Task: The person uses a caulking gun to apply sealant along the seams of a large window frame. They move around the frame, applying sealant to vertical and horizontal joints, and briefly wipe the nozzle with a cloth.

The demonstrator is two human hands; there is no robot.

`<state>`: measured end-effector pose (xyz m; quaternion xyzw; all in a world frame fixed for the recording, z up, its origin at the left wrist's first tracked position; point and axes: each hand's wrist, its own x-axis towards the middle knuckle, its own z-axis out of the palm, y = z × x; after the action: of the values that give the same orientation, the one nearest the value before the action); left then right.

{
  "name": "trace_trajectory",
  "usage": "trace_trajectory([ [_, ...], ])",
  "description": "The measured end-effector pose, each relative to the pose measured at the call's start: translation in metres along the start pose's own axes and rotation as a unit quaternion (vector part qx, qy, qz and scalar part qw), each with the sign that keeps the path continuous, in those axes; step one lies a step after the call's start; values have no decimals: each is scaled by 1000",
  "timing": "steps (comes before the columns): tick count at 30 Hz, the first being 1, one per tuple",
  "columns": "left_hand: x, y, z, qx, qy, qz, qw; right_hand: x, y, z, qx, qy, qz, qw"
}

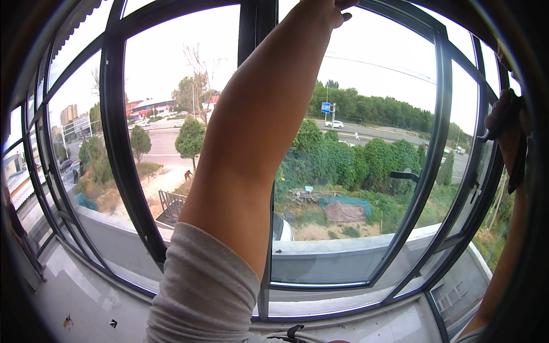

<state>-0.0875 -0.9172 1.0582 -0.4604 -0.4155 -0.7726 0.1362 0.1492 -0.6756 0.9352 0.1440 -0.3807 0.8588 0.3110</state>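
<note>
My left arm, in a rolled grey sleeve, stretches up across the middle of the view. The upper edge cuts off most of my left hand (336,12); a small dark tip shows beside its fingers, and their grip is hidden. It is at the top of a dark-framed window sash (439,114), which has a dark handle (405,175) on its right side. At the right rim, my right hand (503,117) is closed around a dark object (516,108) whose kind I cannot make out. That hand is close to the right-hand window frame (483,128).
Dark-framed panes (114,143) curve around both sides. A pale sill (343,308) runs below them, with a dark strap-like thing (294,331) near the lower edge. A light tiled floor (86,286) lies lower left. Outside are a ledge, greenery, a road and cars.
</note>
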Motion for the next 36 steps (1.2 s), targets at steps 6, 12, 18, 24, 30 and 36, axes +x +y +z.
trace_trajectory([
  [6, -12, -16, 10, -43, 25, -10, 999, 50, -47, -95, -424, -357, -149, 819],
  [12, -32, -32, -3, -35, 33, -27, 998, 14, -6, -109, -413, -367, -188, 812],
  [18, -74, -51, -17, -48, 26, -58, 997, -6, 20, -134, -385, -389, -106, 830],
  [24, -111, -80, -17, -57, 69, -93, 992, -35, 48, -172, -348, -359, -56, 864],
  [30, -159, -114, -40, -65, 62, -118, 989, -58, 91, -219, -291, -356, 16, 888],
  [36, -234, -155, -55, -71, 137, -108, 982, -105, 144, -259, -308, -289, 12, 906],
])
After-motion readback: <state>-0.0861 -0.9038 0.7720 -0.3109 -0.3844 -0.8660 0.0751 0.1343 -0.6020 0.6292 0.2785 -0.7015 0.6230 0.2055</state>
